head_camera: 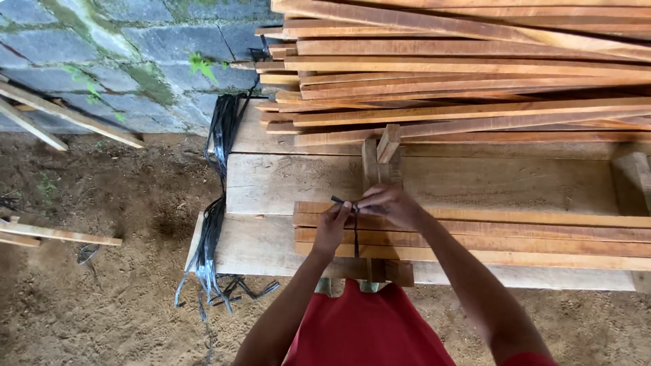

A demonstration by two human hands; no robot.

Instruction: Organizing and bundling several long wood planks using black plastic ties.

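Bundle: a flat bundle of long reddish-brown wooden slats [475, 237] lies lengthwise on a pale rough plank workbench [285, 183], its near end just under both hands.
Strap: a thin black plastic strap [354, 230] runs across the bundle near that end, with its short tail ends sticking up between the two hands.
Strap vs. grip: the strap's knot area sits directly between the fingertips of both hands, touching them; the rest of the strap drops down over the slats toward the person.
Left hand: left hand [332, 227] rests on the slats, fingers pinched shut on the strap just left of the knot.
Right hand: right hand [393, 205] arches over the bundle, fingers curled closed on the strap's upper end.
Support: two short upright wooden pegs [380, 159] stand just beyond the hands.
Surroundings: a loose stack of similar wooden slats [461, 74] lies at the bench's far side; a hank of black straps [213, 217] hangs over the bench's left edge down to the dirt floor [102, 298].
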